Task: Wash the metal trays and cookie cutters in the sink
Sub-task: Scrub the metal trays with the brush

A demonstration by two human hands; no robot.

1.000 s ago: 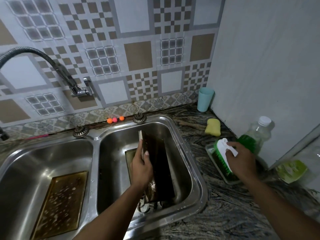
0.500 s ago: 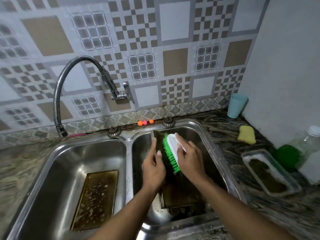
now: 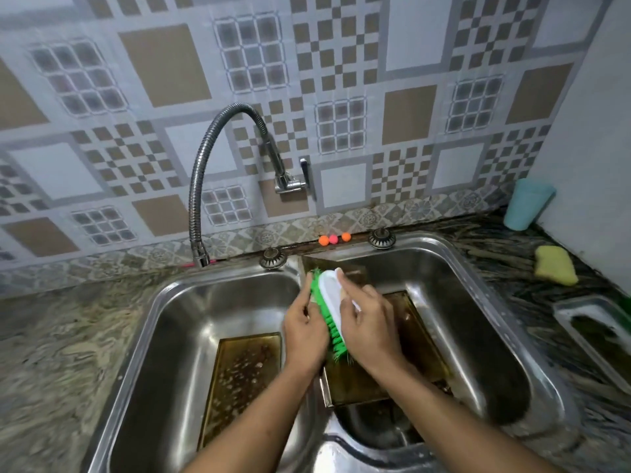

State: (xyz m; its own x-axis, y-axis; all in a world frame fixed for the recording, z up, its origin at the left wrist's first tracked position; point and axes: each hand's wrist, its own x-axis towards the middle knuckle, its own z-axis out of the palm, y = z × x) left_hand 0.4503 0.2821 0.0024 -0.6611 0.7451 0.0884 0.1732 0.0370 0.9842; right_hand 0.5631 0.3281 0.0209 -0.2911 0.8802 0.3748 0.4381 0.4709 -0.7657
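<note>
- The marbled bench (image 3: pixel 51 353) runs along the left of a steel double sink (image 3: pixel 150 322).
- A flexible metal faucet (image 3: pixel 205 158) arches out from the tiled wall, and its spout ends over the back edge of the left basin.
- A flat tray (image 3: pixel 239 377), brown and speckled with suds, lies on the floor of the left basin.
- The left hand (image 3: pixel 304 332) is curled round the left edge of a tilted tray (image 3: pixel 358 387) that stands in the right basin, with its top near the divider at the back.
- The right hand (image 3: pixel 368 322) grips a scrub brush (image 3: pixel 329 302) by its white back and presses the green bristles against the tilted tray, just beside the left hand.
- Three small balls (image 3: pixel 333 238), orange and pink, sit on the ledge behind the sink.
- On the right bench stand a teal cup (image 3: pixel 527 208) in the corner, a yellow sponge (image 3: pixel 555 269) nearer the sink, and a shallow dish (image 3: pixel 563 310) at the frame edge.
</note>
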